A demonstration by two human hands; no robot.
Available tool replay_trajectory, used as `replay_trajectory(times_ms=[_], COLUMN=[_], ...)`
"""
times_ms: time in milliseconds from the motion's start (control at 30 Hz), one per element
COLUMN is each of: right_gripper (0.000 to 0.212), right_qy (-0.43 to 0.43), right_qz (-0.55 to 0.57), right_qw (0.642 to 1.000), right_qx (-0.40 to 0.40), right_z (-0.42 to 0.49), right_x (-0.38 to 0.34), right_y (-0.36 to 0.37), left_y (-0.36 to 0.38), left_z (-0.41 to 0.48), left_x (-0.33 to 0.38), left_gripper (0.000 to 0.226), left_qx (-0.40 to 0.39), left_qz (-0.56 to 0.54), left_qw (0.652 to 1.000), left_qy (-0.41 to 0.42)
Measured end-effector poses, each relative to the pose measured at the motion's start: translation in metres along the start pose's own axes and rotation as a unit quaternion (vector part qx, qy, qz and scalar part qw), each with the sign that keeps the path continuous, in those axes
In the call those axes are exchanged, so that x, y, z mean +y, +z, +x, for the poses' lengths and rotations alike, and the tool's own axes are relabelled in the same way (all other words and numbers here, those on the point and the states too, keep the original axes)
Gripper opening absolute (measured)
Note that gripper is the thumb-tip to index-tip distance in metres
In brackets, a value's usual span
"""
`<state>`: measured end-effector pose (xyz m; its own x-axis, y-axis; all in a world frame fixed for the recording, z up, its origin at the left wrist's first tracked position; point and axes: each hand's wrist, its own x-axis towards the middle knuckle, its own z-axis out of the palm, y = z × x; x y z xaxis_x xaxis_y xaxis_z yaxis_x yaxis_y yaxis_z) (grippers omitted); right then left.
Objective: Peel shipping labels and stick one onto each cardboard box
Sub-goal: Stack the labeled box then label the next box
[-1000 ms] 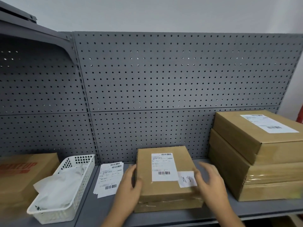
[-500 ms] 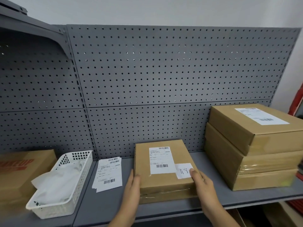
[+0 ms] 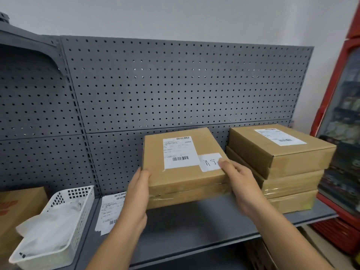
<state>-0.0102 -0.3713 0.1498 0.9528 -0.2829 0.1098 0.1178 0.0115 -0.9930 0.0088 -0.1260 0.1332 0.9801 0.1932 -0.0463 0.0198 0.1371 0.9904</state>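
A flat cardboard box [image 3: 175, 178] hangs above the grey shelf [image 3: 194, 227], held between both hands. It bears a white shipping label [image 3: 180, 152] and a smaller handwritten sticker [image 3: 209, 162]. My left hand [image 3: 137, 193] grips its left front corner, thumb on top. My right hand [image 3: 240, 184] grips the right front corner, thumb on the sticker. To the right stands a stack of cardboard boxes [image 3: 288, 172]; the top one carries a label [image 3: 279, 136]. Loose shipping labels [image 3: 111, 209] lie on the shelf at the left.
A white plastic basket [image 3: 64, 221] with crumpled backing paper sits at the left, next to a printed cardboard box [image 3: 17, 209]. A grey pegboard [image 3: 175, 84] backs the shelf. A red cabinet [image 3: 342, 133] stands at the far right.
Both hands closed on the box's front corners and lifted it off the shelf, up and toward the stack on the right. The view swung to the right.
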Motion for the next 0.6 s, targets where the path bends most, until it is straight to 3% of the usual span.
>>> replay_trajectory(times_ms=[100,233,400,600], right_gripper=[0.023,0.024,0.040,0.024], right_qy=[-0.041,-0.052,-0.060,-0.032], right_qz=[-0.018,-0.022,0.008,0.014], right_qw=[0.999,0.997,0.995,0.993], right_qx=[0.017,0.045,0.085,0.117], right_z=[0.009,0.027,0.048,0.070], right_x=[-0.033,-0.074,-0.104,-0.116], right_y=[-0.008,-0.028,-0.072,-0.141], left_y=[0.012,0.040,0.091,0.163], left_z=[-0.001,-0.002,-0.003,-0.005], left_x=[0.019,0.040,0.060,0.066], left_gripper=[0.026,0.058,0.073,0.080], left_qx=[-0.015,-0.050,-0.125,-0.188], left_qz=[-0.019,-0.042,-0.038,-0.043], left_qw=[1.000,0.997,0.989,0.979], left_qy=[0.013,0.034,0.065,0.063])
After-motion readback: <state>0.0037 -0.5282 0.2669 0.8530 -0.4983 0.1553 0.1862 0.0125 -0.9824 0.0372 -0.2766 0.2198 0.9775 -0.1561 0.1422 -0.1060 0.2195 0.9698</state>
